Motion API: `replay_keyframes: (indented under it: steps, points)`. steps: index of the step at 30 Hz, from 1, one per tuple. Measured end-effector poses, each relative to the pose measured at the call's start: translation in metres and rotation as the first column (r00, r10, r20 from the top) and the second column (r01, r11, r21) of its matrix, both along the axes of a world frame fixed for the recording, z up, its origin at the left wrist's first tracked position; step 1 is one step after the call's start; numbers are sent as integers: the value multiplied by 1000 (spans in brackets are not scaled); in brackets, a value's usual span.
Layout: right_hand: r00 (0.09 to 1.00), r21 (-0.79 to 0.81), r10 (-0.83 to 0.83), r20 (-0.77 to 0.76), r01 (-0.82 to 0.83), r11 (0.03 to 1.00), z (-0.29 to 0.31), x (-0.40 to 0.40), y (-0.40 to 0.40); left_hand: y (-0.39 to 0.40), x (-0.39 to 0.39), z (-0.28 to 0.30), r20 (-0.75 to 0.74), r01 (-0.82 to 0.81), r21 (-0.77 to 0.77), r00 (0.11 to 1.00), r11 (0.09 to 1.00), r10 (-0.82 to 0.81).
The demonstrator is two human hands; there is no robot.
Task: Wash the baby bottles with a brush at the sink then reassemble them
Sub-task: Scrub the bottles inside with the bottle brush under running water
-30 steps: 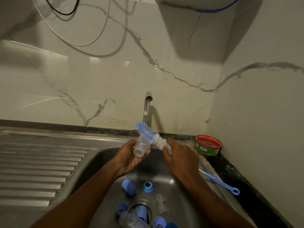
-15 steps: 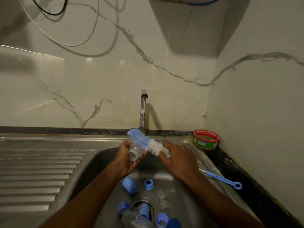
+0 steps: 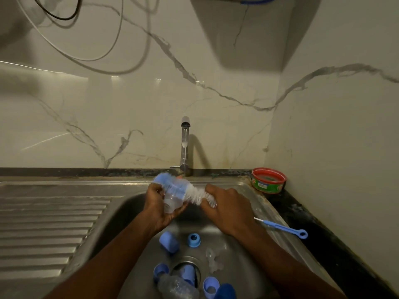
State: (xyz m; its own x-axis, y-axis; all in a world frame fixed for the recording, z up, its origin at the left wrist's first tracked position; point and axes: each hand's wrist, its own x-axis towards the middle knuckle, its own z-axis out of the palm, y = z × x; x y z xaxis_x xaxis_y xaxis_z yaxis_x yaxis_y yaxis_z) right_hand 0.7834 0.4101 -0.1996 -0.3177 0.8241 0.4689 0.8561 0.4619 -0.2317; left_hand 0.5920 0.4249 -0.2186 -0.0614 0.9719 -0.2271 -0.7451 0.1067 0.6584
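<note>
Over the steel sink (image 3: 129, 212) my left hand (image 3: 157, 208) grips a small clear baby bottle (image 3: 172, 201), its open end towards me. My right hand (image 3: 226, 210) holds the handle of a bottle brush (image 3: 183, 189) with white bristles and a blue tip; the bristles lie across the bottle's outside, the blue tip sticking out past it to the upper left. On the sink floor lie blue caps (image 3: 169, 241), a blue ring (image 3: 193, 239), a clear teat (image 3: 213, 260) and another clear bottle (image 3: 177, 288) by the drain.
A tap (image 3: 185, 145) stands behind the sink, with no water seen running. A small blue nipple brush (image 3: 282, 228) lies on the sink's right rim. A red-rimmed tin (image 3: 268, 180) sits in the back right corner. A ribbed draining board (image 3: 47, 223) lies left.
Both hands have stayed over the sink. The brush has shifted a little along the outside of the bottle, and the bottle has turned slightly in my left hand.
</note>
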Motion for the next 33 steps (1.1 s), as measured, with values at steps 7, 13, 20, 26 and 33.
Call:
replay_keyframes:
  steps: [7, 13, 20, 26, 33]
  points:
    - [1000, -47, 25, -12, -25, 999, -6, 2, 2, 1, -1, -1, -28, -2, 42, 1000, 999, 4]
    - [988, 48, -140, -66, 143, 989, 0, 8, 14, 1, 2, 4, 27, 92, 81, 995, 992, -94]
    - [998, 49, 48, 51, -51, 997, -9, 1, 2, 6, 6, -6, -171, -144, 59, 973, 988, 152]
    - [998, -7, -57, -36, 57, 998, -7, 8, 18, 2, 9, -3, -146, -86, 19, 985, 996, 88]
    - [992, 21, -106, -67, 108, 994, -5, 10, 13, -4, 8, 0, -223, -29, 27, 974, 999, 34]
